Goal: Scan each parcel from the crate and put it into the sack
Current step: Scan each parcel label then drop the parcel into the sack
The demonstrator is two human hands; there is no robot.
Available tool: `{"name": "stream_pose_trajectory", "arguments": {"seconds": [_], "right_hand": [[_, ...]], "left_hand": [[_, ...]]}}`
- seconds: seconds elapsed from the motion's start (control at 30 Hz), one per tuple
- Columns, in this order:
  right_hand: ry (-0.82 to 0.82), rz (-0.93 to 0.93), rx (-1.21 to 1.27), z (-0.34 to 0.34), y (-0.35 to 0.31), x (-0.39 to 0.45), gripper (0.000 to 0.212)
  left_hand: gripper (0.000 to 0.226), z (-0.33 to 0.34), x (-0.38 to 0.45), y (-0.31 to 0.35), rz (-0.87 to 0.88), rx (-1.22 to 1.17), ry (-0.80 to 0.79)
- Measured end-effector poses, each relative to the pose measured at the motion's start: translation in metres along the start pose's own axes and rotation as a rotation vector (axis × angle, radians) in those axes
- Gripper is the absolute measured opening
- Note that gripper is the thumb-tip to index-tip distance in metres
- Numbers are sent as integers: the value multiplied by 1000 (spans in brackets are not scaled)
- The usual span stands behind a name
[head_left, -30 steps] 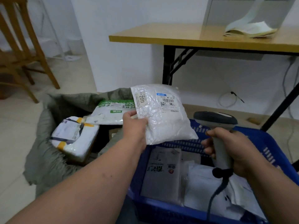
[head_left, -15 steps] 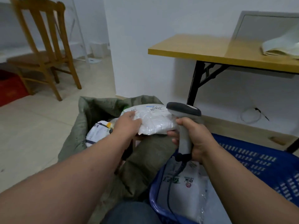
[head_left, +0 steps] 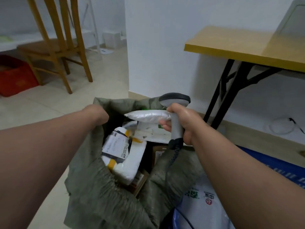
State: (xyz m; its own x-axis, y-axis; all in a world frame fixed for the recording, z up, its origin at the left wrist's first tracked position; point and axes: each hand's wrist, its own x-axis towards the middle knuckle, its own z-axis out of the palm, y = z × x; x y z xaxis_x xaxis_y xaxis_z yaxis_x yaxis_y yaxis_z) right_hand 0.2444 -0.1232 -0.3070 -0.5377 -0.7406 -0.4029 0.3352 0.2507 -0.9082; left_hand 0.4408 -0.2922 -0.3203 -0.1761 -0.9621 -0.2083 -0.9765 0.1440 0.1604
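1. R hand [head_left: 183, 125]: I'm gripping the scanner [head_left: 175, 113] by its handle, fingers wrapped round it, head pointing away from me, coiled cable [head_left: 173, 156] hanging down over the sack edge.
2. L hand [head_left: 97, 114]: I'm reaching it to the sack's near-left rim; fingers are hidden behind the cloth fold, so I cannot tell whether they're clamping the rim or lying loose.
3. White parcel [head_left: 146, 115]: it's sitting flat above the sack mouth at the far side, its right end touching my R fingers. Whether I'm pinching it alongside the scanner or it's resting on the pile underneath – cannot tell.
4. Sack [head_left: 92, 187]: grey-green, mouth gaping. Already inside: a white parcel w/ yellow tape [head_left: 125, 152], a flat white mailer w/ green print [head_left: 151, 131] under item 3, plus brown cardboard bits lower down.
5. Crate [head_left: 264, 164]: blue, to my right, only partly in view. At least one white bag w/ green and red print [head_left: 204, 209] is waiting in it unscanned, as far as I can judge.
6. Progress est.: several pcs bagged, current pc at the drop-in stage, crate not cleared. How many remain – not visible.
7. Surroundings: wooden chair [head_left: 54, 47], red box [head_left: 14, 76], folding table [head_left: 247, 45]. Not involved.
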Motion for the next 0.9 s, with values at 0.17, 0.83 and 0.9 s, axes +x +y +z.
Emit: {"name": "stream_pose_trajectory", "arguments": {"seconds": [0.17,0.83,0.9], "right_hand": [[-149,15,-177,42,2,12,19],[119,64,-137,-49,30,-18,17],[98,115,-191,-52,41,-14,19]], "left_hand": [[37,-23,-1,-3,76,-494,370],[42,33,-39,61,707,447,17],[38,38,-34,56,592,600,42]]}}
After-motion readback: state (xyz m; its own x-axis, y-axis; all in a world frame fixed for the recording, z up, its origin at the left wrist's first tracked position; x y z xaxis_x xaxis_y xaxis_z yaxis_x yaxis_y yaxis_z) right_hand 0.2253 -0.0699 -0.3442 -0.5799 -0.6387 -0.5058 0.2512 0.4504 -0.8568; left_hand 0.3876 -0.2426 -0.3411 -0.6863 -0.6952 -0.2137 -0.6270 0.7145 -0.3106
